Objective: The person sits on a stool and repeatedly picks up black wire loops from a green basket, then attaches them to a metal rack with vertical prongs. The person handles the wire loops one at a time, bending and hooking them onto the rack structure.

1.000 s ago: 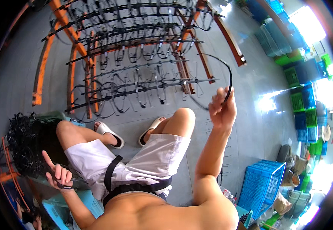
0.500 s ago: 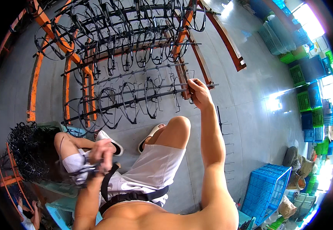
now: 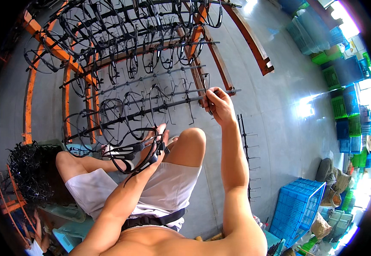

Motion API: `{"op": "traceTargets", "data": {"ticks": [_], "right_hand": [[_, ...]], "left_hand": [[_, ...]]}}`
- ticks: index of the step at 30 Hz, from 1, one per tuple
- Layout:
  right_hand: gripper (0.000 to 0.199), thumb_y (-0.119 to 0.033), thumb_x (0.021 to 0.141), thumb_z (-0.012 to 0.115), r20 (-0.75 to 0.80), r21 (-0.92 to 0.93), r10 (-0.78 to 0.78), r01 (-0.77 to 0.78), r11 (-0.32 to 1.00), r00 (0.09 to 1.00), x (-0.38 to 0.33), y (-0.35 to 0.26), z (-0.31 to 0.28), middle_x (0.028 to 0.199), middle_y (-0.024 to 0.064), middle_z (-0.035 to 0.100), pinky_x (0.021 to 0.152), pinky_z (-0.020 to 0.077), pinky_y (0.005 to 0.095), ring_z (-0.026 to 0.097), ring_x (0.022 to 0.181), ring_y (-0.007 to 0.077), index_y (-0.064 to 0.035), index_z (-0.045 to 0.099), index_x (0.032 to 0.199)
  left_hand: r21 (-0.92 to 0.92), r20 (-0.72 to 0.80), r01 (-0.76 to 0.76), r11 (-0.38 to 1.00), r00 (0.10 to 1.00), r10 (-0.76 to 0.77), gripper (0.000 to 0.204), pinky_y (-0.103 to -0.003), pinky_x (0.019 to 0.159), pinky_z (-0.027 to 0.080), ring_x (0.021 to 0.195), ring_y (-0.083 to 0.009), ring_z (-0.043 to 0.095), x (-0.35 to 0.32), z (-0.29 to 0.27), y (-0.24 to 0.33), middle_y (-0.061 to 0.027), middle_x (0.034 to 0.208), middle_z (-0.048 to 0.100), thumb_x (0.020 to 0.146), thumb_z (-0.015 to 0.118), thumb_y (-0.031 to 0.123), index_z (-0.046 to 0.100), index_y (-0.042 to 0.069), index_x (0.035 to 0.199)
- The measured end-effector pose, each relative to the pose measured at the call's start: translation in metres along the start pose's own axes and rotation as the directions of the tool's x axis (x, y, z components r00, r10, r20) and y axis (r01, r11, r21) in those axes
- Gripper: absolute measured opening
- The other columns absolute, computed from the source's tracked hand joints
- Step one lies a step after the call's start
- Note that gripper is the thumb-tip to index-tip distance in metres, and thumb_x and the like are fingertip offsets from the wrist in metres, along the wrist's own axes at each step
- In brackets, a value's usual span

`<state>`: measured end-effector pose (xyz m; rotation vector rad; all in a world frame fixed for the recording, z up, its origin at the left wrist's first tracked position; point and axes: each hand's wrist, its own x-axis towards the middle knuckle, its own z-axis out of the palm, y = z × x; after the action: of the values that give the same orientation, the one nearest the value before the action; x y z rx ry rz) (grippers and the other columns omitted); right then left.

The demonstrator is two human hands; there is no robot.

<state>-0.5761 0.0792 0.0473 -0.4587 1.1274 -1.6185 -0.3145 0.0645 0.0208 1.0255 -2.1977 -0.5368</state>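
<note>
My left hand [image 3: 156, 144] is in front of my bent knees, with black curved plastic frames [image 3: 136, 150] looped about its fingers and wrist. Its fingers point up toward a grey rod [image 3: 125, 114] on which several similar frames hang. Out at the rod's right end, my right hand [image 3: 220, 106] is closed on a hooked metal rod [image 3: 189, 91], thumb and fingers pinching by a wire hook. Which part of the rod lies inside the grip is hidden. One black frame [image 3: 156, 102] hangs on the rod between the two hands.
An orange rack [image 3: 61, 51] bears upper rows of black frames [image 3: 151, 25]. At left sits a heap of black frames [image 3: 27, 170]. Another hooked rod [image 3: 246, 149] lies right of my forearm. A blue crate [image 3: 296, 209] stands lower right; stacked crates [image 3: 347, 102] line the right side.
My left hand has moved up and right from my lap with black frames, toward the rod. My right hand stays at the rod's end; the view has shifted slightly.
</note>
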Motion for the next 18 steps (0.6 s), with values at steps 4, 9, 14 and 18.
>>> {"op": "traceTargets", "data": {"ticks": [4, 9, 14, 18], "right_hand": [[0.011, -0.014, 0.089, 0.063, -0.005, -0.017, 0.005, -0.005, 1.000, 1.000, 0.002, -0.003, 0.000, 0.076, 0.0049, 0.060, 0.050, 0.0436, 0.0236, 0.054, 0.058, 0.0109, -0.0063, 0.055, 0.090], [0.011, -0.014, 0.089, 0.063, -0.013, 0.020, -0.002, 0.002, 1.000, 1.000, 0.012, -0.003, 0.006, 0.075, 0.0045, 0.059, 0.050, 0.0433, 0.0230, 0.053, 0.057, 0.0104, -0.0062, 0.055, 0.089], [0.012, -0.015, 0.089, 0.063, -0.004, -0.003, 0.023, -0.023, 1.000, 1.000, 0.008, -0.005, 0.006, 0.075, 0.0043, 0.059, 0.051, 0.0430, 0.0232, 0.053, 0.058, 0.0105, -0.0061, 0.055, 0.089], [0.012, -0.015, 0.089, 0.062, -0.019, -0.022, 0.071, -0.072, 0.997, 0.997, 0.012, -0.004, 0.007, 0.075, 0.0044, 0.059, 0.051, 0.0427, 0.0235, 0.053, 0.058, 0.0110, -0.0059, 0.055, 0.089]], "left_hand": [[-0.039, -0.031, -0.037, 0.999, 0.999, 0.035, 0.023, -0.038, 0.057, 0.051, 0.065, -0.0336, 0.060, 0.007, -0.002, 0.012, -0.0187, 0.073, 0.059, 0.079, 0.067, 0.007, 0.057, 0.002, 0.099], [-0.070, -0.075, -0.037, 0.997, 0.997, 0.031, 0.018, -0.036, 0.053, 0.049, 0.062, -0.0322, 0.060, 0.005, 0.006, 0.000, -0.0178, 0.071, 0.058, 0.078, 0.066, 0.003, 0.056, 0.001, 0.093], [-0.082, -0.090, -0.021, 0.996, 0.996, 0.014, 0.012, -0.034, 0.053, 0.048, 0.063, -0.0279, 0.061, 0.009, 0.005, 0.005, -0.0142, 0.076, 0.060, 0.082, 0.065, 0.007, 0.058, 0.004, 0.091], [-0.029, -0.127, -0.169, 0.985, 0.978, 0.164, 0.012, -0.035, 0.055, 0.050, 0.063, -0.0283, 0.060, 0.015, -0.004, 0.014, -0.0138, 0.073, 0.060, 0.079, 0.067, 0.003, 0.059, -0.001, 0.086]]}}
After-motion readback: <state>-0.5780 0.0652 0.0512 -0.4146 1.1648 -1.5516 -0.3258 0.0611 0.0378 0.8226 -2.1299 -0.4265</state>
